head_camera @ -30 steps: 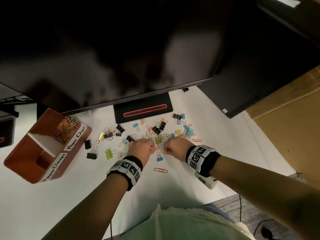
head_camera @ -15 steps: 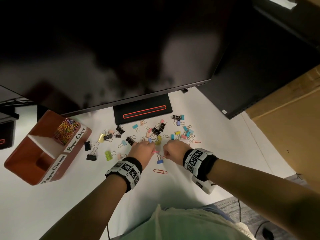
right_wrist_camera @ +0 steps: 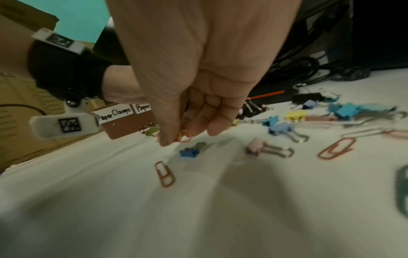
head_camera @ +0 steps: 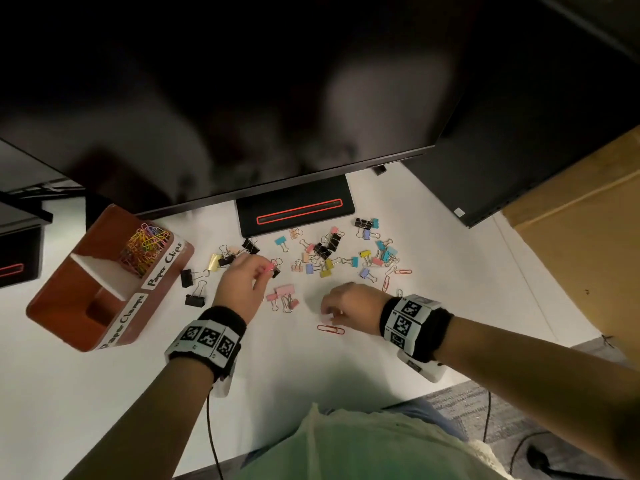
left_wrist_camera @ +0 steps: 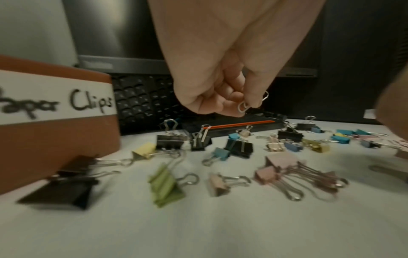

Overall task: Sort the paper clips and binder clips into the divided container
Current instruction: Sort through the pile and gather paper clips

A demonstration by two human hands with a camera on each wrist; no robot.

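Both grips pinching paper clips: left hand (head_camera: 242, 284) w/ a pink clip (head_camera: 268, 268), nearer the container (head_camera: 104, 282); right hand (head_camera: 349, 306) w/ orange clip (right_wrist_camera: 184, 136), farther right; "Paper Clips" compartment (head_camera: 147, 249) at container's far end.

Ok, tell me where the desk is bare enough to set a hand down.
Bare: the white desk near the person, between the brown container and the left hand, below the red paper clip. Crowded: the binder clip scatter before the monitor base.

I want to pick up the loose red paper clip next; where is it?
Head view: the red paper clip lies on the table, just below the right hand.
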